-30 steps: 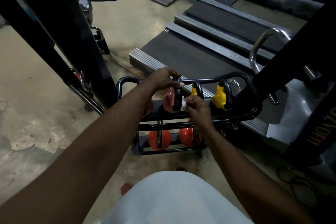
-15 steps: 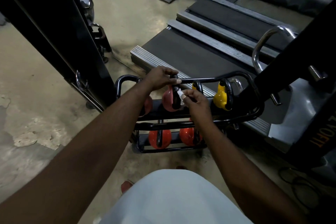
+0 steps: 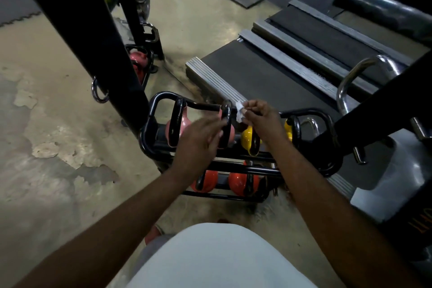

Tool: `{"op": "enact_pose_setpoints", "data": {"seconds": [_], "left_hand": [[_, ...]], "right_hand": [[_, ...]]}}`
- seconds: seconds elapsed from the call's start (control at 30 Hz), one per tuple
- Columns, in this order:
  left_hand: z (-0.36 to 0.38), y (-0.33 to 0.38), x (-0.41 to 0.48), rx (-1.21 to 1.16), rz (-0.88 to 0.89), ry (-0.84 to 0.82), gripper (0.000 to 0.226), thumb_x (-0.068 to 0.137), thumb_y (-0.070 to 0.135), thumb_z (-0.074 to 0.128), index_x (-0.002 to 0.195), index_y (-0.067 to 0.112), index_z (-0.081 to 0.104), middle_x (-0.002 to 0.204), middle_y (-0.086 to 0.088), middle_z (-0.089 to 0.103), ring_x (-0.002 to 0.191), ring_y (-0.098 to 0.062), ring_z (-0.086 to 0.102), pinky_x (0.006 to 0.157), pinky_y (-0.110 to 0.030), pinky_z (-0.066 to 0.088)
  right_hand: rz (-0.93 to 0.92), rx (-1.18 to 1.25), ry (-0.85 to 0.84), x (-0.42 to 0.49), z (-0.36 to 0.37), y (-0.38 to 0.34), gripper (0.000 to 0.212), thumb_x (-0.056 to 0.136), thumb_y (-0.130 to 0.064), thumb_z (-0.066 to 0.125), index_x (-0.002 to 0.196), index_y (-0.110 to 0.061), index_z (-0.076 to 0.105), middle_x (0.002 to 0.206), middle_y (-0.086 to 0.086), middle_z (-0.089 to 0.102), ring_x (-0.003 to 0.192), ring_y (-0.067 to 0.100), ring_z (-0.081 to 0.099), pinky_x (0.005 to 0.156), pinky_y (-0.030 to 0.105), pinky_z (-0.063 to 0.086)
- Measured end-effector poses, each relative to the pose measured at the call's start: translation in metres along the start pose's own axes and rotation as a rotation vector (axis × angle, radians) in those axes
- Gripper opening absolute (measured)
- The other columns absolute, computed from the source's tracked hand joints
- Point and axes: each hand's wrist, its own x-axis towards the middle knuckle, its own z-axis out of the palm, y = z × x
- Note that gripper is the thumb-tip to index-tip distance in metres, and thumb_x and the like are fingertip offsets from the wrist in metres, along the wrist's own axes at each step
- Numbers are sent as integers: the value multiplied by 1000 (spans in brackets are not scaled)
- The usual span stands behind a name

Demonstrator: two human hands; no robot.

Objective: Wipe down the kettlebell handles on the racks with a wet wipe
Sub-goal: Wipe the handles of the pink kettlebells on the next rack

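Observation:
A low black rack point(image 3: 149, 124) on the floor holds pink, yellow and orange kettlebells with black handles. My right hand point(image 3: 261, 117) pinches a small white wet wipe point(image 3: 240, 111) against the top right side of the second pink kettlebell's handle point(image 3: 226, 124). My left hand point(image 3: 198, 140) hovers just in front of that handle with its fingers straight and blurred, holding nothing. Another pink kettlebell point(image 3: 176, 124) stands to the left. Two yellow kettlebells point(image 3: 249, 139) stand to the right, partly hidden by my right forearm. Orange kettlebells point(image 3: 243, 184) sit on the lower shelf.
A thick black machine post point(image 3: 93, 42) rises left of the rack, with more kettlebells point(image 3: 138, 61) behind it. Treadmill decks point(image 3: 268, 72) lie beyond the rack. A black frame with a chrome handle point(image 3: 350, 82) crowds the right. Bare concrete floor point(image 3: 58, 147) spreads left.
My left hand has let go of the handle's top and dropped back in front of it. My right hand has carried the wipe up to the handle's top right side.

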Motion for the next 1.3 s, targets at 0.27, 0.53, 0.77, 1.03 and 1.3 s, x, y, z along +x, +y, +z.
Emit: {"op": "enact_pose_setpoints", "data": {"seconds": [0.27,0.53,0.77,1.03,1.3], "left_hand": [[45,-16,-60,326,226,-192,63,87,11,57,147,11,42,157,-11,34,145,-27,32,111,-46,37],[41,-9,-56,248,183,-221,58,90,10,47,148,9,40,155,-11,37,144,-28,34,113,-41,35],[36,-14,-48,150,187,-142,52,87,7,57,139,8,53,144,-12,51,132,-25,47,106,-43,43],[31,-26,-7,167,154,-208,50,95,21,56,143,12,47,150,-10,42,134,-24,43,106,-43,44],[38,-15,-9,181,91,-176,63,83,6,64,144,15,47,147,-7,47,119,-19,52,92,-30,52]], "right_hand": [[-743,-852,-428,0,-10,6,22,88,-7,67,105,-19,76,99,-3,60,85,13,59,70,24,48],[-846,-1187,-549,24,11,-22,26,84,-4,67,105,-18,74,104,3,60,94,20,56,75,34,51],[-354,-700,-169,32,13,-14,15,85,-11,67,88,-23,75,90,3,72,84,20,68,76,48,57],[90,-274,-94,42,19,-12,25,92,3,60,86,-18,72,78,-4,70,74,13,65,78,37,52],[-467,-1257,-758,89,31,-60,22,90,-9,63,106,-18,75,103,-2,56,105,22,56,87,31,44]]}}
